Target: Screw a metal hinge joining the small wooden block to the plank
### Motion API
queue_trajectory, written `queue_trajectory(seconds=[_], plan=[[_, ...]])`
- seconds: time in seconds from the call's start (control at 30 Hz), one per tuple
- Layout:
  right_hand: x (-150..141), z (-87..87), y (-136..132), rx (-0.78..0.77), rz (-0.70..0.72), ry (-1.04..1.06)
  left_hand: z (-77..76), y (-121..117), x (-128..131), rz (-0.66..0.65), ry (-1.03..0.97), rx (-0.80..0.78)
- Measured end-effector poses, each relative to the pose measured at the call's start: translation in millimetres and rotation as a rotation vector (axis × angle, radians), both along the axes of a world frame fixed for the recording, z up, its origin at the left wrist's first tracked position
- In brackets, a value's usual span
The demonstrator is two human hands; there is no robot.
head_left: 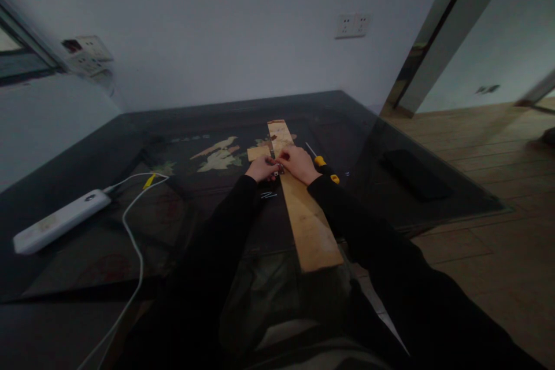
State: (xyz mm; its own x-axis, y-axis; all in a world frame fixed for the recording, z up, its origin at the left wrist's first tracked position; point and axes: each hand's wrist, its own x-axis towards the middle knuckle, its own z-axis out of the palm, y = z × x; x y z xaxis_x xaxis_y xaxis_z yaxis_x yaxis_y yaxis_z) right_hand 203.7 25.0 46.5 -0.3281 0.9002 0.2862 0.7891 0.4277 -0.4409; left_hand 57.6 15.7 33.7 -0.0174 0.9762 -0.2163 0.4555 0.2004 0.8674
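Note:
A long wooden board [309, 225] lies lengthwise on the dark table, its near end jutting past the front edge. My left hand [261, 169] is at the board's left side, with fingers pinched close to my right fingertips. Over the board rests my right hand [298, 162], also pinching. Something small sits between the two sets of fingertips, too tiny and dim to name. A small square wood piece [258, 153] lies just beyond my left hand. Several screws or nails [268, 195] are on the table below it. A screwdriver [322, 163] with a yellow and black handle lies right of my right hand.
A white power strip [63, 221] with a white cable [133, 235] occupies the table's left side. Toward the right lies a flat black object [415, 174]. A wall with a socket [352, 25] stands behind the table [243, 108].

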Motion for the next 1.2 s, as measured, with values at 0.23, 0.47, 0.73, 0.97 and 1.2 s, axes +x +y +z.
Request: queue_trajectory(seconds=[0.23,0.47,0.73,0.97,1.2], plan=[[0.4,-0.8,-0.2,-0.001,-0.001,0.007,3.2,-2.3,-0.8,-0.025,0.022,0.033],[0.9,-2.0,1.2,0.018,0.012,0.014,2.8,-1.4,-2.1,-0.041,0.042,0.036],[0.6,-3.8,3.0,0.009,0.004,0.016,1.8,-0.5,-2.9,-0.002,0.146,0.175],[1.0,-4.4,3.4,0.005,0.006,0.027,-2.1,2.8,-2.9,-0.014,0.201,0.231],[1.4,-4.1,2.7,0.013,0.010,0.024,-5.5,1.4,-2.0,-0.037,0.129,0.203]])
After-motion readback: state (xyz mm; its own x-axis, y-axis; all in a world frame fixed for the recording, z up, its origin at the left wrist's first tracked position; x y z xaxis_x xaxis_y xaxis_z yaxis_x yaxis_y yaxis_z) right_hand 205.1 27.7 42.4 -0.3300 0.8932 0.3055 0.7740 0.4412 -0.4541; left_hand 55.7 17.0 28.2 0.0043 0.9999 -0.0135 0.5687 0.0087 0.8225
